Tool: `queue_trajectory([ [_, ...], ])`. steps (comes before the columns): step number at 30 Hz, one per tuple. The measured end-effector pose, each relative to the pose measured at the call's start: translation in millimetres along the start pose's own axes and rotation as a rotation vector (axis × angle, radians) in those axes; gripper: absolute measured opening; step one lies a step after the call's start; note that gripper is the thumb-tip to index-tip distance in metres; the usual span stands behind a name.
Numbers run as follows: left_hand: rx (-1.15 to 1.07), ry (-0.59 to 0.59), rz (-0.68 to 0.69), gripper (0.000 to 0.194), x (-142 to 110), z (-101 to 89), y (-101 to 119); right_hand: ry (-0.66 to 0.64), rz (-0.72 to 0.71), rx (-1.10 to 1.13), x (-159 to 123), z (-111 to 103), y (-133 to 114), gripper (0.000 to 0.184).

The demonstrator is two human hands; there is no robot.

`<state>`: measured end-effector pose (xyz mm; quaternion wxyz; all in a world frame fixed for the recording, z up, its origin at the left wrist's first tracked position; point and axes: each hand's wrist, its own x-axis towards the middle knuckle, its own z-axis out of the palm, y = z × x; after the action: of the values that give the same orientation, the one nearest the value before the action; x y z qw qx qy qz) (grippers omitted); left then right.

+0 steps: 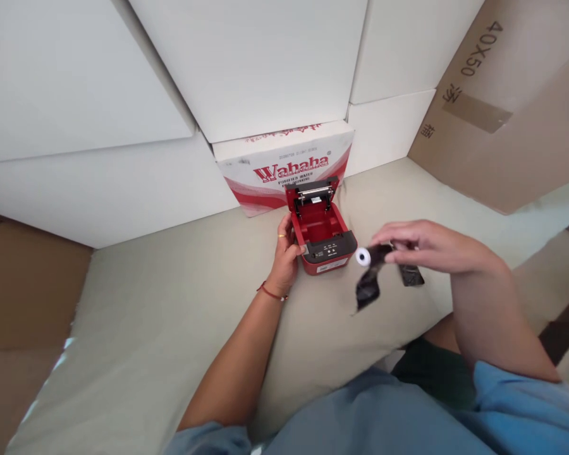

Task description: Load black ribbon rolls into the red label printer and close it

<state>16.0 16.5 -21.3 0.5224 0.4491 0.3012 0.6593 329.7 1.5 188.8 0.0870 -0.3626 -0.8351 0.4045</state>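
Observation:
A red and black receipt printer [324,243] stands on the cloth-covered surface with its lid [313,191] raised, so its red inner bay shows. My left hand [287,256] grips the printer's left side, thumb on the front corner and fingers along the wall. To the right of the printer, my right hand [415,245] is closed on a small white paper roll [363,256], held above the surface. Black plastic wrapping [368,289] hangs from the roll and from under my fingers. The hand hides part of the roll.
Behind the printer stands a red and white Wahaha carton [291,165], close to the raised lid. White boxes [256,69] form a wall at the back. Brown cardboard boxes flank the pale cloth [171,328], with a large carton [516,114] on the right.

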Motion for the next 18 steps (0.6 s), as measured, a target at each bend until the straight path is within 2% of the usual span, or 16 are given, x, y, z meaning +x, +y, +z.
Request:
queue_trajectory([
  [3,0.025,-0.01,0.019,0.093,0.6,0.1,-0.5,0.152,0.016,-0.128,42.9,2.2,-14.4,0.038],
  [6,0.045,-0.02,0.028,0.092,0.5,-0.5,-0.8,0.248,0.101,-0.404,93.4,24.1,-19.9,0.036],
  [8,0.059,-0.032,0.027,0.092,0.3,-0.9,-0.8,0.259,0.201,-0.568,118.7,38.4,-22.8,0.039],
  [12,0.065,-0.026,0.007,0.091,1.0,0.1,0.2,0.224,0.318,-0.706,144.4,53.4,-25.1,0.039],
  [18,0.043,-0.021,-0.007,0.089,2.7,2.7,2.7,0.218,0.337,-0.706,163.9,56.4,-18.8,0.038],
])
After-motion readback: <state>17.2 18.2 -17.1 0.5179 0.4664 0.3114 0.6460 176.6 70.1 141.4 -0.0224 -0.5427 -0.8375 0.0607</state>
